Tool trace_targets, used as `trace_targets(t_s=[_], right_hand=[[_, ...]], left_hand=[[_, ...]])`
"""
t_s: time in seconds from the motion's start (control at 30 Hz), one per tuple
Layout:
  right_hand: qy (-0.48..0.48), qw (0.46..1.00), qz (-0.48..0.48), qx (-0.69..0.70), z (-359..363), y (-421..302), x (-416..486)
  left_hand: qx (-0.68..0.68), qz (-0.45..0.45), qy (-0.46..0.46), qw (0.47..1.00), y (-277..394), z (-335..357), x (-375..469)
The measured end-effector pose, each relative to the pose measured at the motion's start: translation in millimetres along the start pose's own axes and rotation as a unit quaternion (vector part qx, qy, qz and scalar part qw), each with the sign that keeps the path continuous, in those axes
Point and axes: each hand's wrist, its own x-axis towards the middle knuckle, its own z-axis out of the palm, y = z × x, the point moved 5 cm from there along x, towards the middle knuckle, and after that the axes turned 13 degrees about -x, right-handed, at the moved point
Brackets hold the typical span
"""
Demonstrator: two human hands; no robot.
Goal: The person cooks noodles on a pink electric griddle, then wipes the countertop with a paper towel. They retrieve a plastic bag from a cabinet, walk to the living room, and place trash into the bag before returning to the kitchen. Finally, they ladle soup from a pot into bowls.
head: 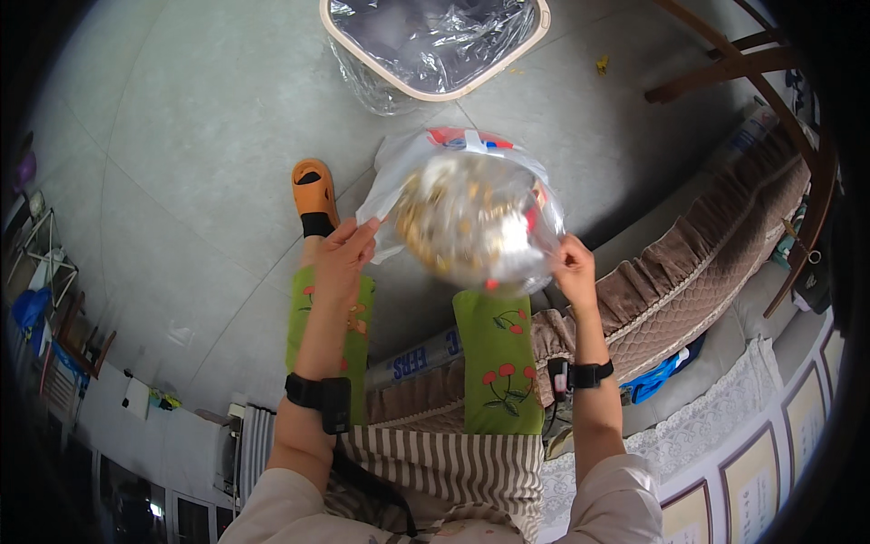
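Note:
A white plastic bag (387, 177) with red and blue print hangs between my two hands, over the grey floor. My left hand (350, 245) pinches its rim on one side. On the other side, my right hand (573, 265) has the rim bunched in closed fingers. Inside the mouth, a clear plastic bag or wrapping (469, 217) bulges up, with yellowish-brown bits and some red in it. Motion blurs this bundle, so I cannot tell exactly what it contains.
A bin (435, 95) with a beige rim and dark liner stands ahead. Yellow scraps (602, 64) lie on the floor. A sofa with a brown quilted cover (652, 306) runs along the right, below a wooden frame (734, 68). An orange clog (314, 190) is on my foot.

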Motion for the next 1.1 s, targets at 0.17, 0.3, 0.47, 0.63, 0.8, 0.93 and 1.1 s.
trace_targets(t_s=[0.17, 0.3, 0.47, 0.63, 0.8, 0.93, 1.1], right_hand=[[-0.105, 0.977, -0.151, -0.111, 55, -34, -4], [-0.102, 0.952, -0.215, -0.193, 112, -52, 4], [-0.084, 0.930, -0.077, -0.350, 152, -27, 44], [-0.135, 0.968, -0.054, -0.203, 163, -36, 73], [-0.155, 0.929, 0.007, 0.337, 143, -62, 58], [-0.155, 0.943, -0.220, -0.194, 158, -81, 60], [-0.155, 0.963, -0.127, -0.179, 175, -71, 87]], left_hand=[[-0.063, -0.040, -0.048, 0.996, -21, 26, -5], [0.052, 0.010, -0.125, 0.991, -13, 37, -11], [0.147, -0.001, -0.131, 0.980, -10, 41, -26], [0.166, 0.035, -0.062, 0.984, -1, 28, -19], [0.082, 0.146, -0.017, 0.986, 19, -1, 0], [0.087, 0.234, -0.009, 0.968, 25, -14, 12], [0.359, 0.296, -0.043, 0.884, 29, -12, 23]])
